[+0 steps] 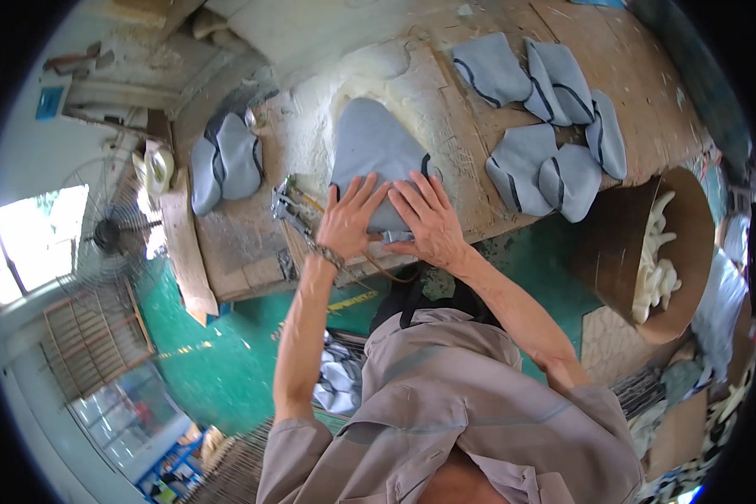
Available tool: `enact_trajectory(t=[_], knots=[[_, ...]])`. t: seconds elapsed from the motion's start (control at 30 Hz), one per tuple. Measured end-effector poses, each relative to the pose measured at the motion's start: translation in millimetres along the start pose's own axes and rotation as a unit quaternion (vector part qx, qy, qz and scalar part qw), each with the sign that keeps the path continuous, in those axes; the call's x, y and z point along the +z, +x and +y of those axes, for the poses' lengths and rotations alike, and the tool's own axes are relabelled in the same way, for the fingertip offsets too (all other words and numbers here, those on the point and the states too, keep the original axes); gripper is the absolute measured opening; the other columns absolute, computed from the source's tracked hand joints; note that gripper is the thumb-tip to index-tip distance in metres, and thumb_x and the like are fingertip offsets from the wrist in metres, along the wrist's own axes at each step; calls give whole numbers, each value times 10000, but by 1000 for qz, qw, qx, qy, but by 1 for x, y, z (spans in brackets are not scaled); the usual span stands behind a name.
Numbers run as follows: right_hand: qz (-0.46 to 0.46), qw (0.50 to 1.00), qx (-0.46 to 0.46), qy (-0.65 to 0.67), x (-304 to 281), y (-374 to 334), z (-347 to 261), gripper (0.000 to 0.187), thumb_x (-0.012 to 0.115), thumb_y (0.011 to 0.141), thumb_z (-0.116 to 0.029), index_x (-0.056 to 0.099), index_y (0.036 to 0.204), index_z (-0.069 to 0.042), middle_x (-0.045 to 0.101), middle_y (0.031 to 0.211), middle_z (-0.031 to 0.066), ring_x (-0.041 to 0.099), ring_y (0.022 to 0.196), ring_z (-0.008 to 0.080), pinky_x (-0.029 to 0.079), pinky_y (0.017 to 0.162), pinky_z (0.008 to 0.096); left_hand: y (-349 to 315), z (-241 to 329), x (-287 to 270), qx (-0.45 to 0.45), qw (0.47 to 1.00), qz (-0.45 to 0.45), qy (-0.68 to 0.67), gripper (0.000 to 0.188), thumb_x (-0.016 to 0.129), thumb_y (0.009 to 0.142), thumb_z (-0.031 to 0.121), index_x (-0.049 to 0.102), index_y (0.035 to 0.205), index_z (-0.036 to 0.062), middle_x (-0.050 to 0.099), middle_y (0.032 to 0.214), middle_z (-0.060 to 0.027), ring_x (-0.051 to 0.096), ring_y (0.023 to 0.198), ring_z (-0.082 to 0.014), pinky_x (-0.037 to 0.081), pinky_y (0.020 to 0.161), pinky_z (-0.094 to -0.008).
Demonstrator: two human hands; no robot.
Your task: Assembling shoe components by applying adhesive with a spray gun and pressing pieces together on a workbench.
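A grey, saddle-shaped fabric piece with black edging point(376, 139) lies on the wooden worktable, its broad end toward me and its rounded narrow end away. My left hand point(349, 220) rests on the left of its near part, fingers spread. On the right of that near part lies my right hand point(428, 223), also with fingers spread, its thumb pointing at the left one. Between the thumbs a small light-grey bit point(396, 237) shows at the near edge; its kind is unclear. Just left of my left hand is a metal hand tool point(290, 206) with a yellowish hose or cord.
Similar grey pieces lie at the table's left point(227, 160), and several more at its right point(521, 164). Pale dust and scraps cover the wooden worktable point(470, 189). A brown bin point(613, 252) with cream foam-like pieces stands at the right. A fan point(113, 231) stands at the left.
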State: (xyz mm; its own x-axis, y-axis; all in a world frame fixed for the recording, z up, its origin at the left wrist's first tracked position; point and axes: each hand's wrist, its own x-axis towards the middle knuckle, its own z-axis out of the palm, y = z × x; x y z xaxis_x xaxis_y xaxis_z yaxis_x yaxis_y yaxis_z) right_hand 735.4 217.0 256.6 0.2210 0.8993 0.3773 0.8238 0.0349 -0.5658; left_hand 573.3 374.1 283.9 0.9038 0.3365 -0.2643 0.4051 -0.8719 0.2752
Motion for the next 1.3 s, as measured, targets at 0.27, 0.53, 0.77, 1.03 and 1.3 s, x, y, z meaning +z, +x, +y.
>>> enact_trajectory(t=[0.27,0.53,0.77,1.03,1.3], knots=[[-116,987,-50,-95,14,26,9,820,873,712,-328,565,1407,-22,576,1427,119,454,1417,307,277,1217,546,14,-28,-4,9,999,-12,-43,1209,942,574,306,333,1613,191,332,1670,-109,294,1544,-339,263,1212,-635],[-204,966,-102,-123,12,42,11,931,886,639,-441,562,1437,-88,539,1501,85,430,1442,297,271,1216,545,-16,-30,32,-8,988,133,-74,1348,966,458,326,300,1595,43,369,1634,-174,308,1535,-355,230,1239,-590],[-315,925,-146,-153,10,55,7,1259,782,542,-710,414,1559,-65,419,1617,99,311,1532,322,231,1234,567,-33,-33,39,20,982,162,-100,1421,975,419,385,270,1602,34,309,1657,-205,270,1544,-392,202,1232,-639],[-363,887,-102,-266,7,52,-71,1276,861,566,-585,327,1587,-36,325,1657,140,267,1547,332,229,1237,582,-178,-40,91,-125,865,399,-277,891,880,722,205,468,1493,36,503,1509,-195,470,1400,-382,395,1146,-499],[-212,977,1,0,202,65,-187,471,778,844,-302,643,1177,2,710,1051,189,693,955,410,552,818,502,-326,-76,223,-342,746,342,-458,406,783,885,128,667,1263,38,760,1015,-131,738,925,-247,583,826,-361]])
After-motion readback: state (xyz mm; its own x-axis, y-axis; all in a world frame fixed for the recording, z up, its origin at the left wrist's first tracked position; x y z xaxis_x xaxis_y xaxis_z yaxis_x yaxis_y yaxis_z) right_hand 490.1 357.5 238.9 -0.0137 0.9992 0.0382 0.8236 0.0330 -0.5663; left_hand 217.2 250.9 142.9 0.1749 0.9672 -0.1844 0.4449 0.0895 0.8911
